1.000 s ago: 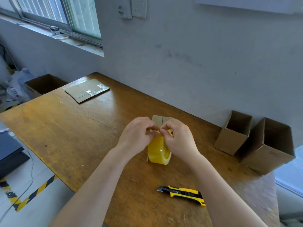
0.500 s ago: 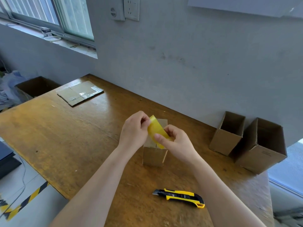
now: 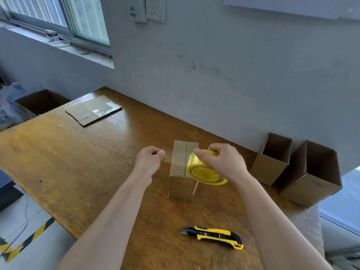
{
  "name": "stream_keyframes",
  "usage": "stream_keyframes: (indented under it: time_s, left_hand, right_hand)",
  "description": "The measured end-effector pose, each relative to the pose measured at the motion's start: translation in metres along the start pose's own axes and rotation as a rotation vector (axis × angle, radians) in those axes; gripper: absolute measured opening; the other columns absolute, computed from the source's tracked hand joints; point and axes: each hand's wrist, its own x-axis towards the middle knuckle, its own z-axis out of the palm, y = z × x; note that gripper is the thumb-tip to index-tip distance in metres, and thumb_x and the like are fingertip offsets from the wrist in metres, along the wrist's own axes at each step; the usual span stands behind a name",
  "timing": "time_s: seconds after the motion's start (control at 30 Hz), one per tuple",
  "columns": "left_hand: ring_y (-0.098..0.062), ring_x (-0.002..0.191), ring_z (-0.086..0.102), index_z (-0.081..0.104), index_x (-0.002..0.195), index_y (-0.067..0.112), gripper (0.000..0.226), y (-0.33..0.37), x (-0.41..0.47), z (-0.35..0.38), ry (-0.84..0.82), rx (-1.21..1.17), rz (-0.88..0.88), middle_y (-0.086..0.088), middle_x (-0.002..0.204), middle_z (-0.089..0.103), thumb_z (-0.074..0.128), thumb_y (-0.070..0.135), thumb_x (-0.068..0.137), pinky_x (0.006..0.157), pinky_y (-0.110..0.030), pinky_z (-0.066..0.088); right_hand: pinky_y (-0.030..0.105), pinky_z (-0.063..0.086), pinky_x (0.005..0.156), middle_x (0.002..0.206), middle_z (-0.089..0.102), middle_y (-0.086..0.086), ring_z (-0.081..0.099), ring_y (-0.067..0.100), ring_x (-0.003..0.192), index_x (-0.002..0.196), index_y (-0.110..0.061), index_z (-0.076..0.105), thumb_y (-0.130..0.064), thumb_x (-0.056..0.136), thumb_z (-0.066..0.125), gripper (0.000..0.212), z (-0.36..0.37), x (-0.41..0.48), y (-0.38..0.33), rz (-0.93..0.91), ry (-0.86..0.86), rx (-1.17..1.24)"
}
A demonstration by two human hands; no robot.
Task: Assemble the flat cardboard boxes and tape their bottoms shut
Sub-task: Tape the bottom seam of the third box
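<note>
A small cardboard box point(image 3: 180, 172) stands on the wooden table point(image 3: 78, 162) with its closed flaps facing up, a seam running down the middle. My right hand point(image 3: 224, 162) grips a yellow roll of clear tape point(image 3: 204, 170) over the box's right side. My left hand point(image 3: 150, 160) pinches the free tape end point(image 3: 167, 155) just left of the box, and a clear strip stretches across the flaps between my hands.
A yellow-and-black utility knife point(image 3: 213, 234) lies near the front edge. Two open assembled boxes point(image 3: 271, 158) point(image 3: 309, 174) stand at the right by the wall. A flat cardboard sheet point(image 3: 93, 110) lies at the far left, with a larger open box point(image 3: 41, 102) beyond the table's end.
My hands were together picking at the tape roll; now they have moved apart, the left pulling the tape end leftward and the right carrying the roll to the right over the box.
</note>
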Motion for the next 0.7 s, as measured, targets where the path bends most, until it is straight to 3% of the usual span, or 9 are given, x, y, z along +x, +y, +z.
stream_keyframes:
  time_s: [0.07, 0.13, 0.23, 0.4, 0.7]
  left_hand:
    - [-0.018, 0.068, 0.048, 0.063, 0.082, 0.011, 0.018, -0.008, 0.003, 0.001, 0.001, -0.040, -0.070, -0.005, 0.074, 0.055, 0.056, 0.017, 0.098, 0.080, -0.036, 0.049]
    - [-0.018, 0.067, 0.048, 0.062, 0.085, 0.010, 0.016, -0.014, 0.006, 0.003, -0.013, -0.051, -0.122, -0.007, 0.075, 0.055, 0.056, 0.015, 0.098, 0.068, -0.031, 0.048]
    - [-0.016, 0.066, 0.050, 0.062, 0.089, 0.009, 0.011, -0.026, 0.012, 0.007, -0.044, -0.084, -0.220, -0.008, 0.078, 0.056, 0.056, 0.011, 0.098, 0.057, -0.026, 0.046]
    - [-0.017, 0.068, 0.052, 0.062, 0.106, 0.004, 0.011, -0.041, 0.020, 0.010, -0.080, -0.101, -0.309, -0.011, 0.085, 0.057, 0.056, 0.008, 0.097, 0.055, -0.027, 0.047]
    - [-0.017, 0.067, 0.053, 0.062, 0.108, 0.003, 0.013, -0.049, 0.032, 0.014, -0.117, -0.095, -0.335, -0.013, 0.085, 0.059, 0.057, 0.007, 0.096, 0.054, -0.026, 0.046]
  right_hand:
    - [0.023, 0.033, 0.050, 0.073, 0.059, -0.008, 0.055, 0.012, 0.070, 0.082, -0.027, 0.066, -0.069, 0.085, 0.051, 0.045, 0.001, 0.002, -0.004, -0.021, 0.059, -0.202]
    - [0.022, 0.031, 0.049, 0.079, 0.060, -0.008, 0.056, 0.013, 0.074, 0.091, -0.026, 0.069, -0.068, 0.087, 0.049, 0.046, 0.003, 0.005, -0.006, -0.031, 0.078, -0.342]
    - [0.022, 0.032, 0.048, 0.076, 0.062, -0.008, 0.057, 0.013, 0.071, 0.090, -0.024, 0.072, -0.067, 0.087, 0.048, 0.049, 0.008, 0.011, -0.010, -0.038, 0.045, -0.449]
    - [0.022, 0.035, 0.049, 0.078, 0.063, -0.006, 0.058, 0.015, 0.070, 0.092, -0.024, 0.072, -0.067, 0.084, 0.049, 0.049, 0.015, 0.020, -0.016, -0.026, -0.012, -0.523]
    - [0.022, 0.035, 0.049, 0.077, 0.063, -0.006, 0.058, 0.014, 0.069, 0.093, -0.023, 0.073, -0.067, 0.084, 0.051, 0.050, 0.019, 0.027, -0.018, 0.013, -0.040, -0.550]
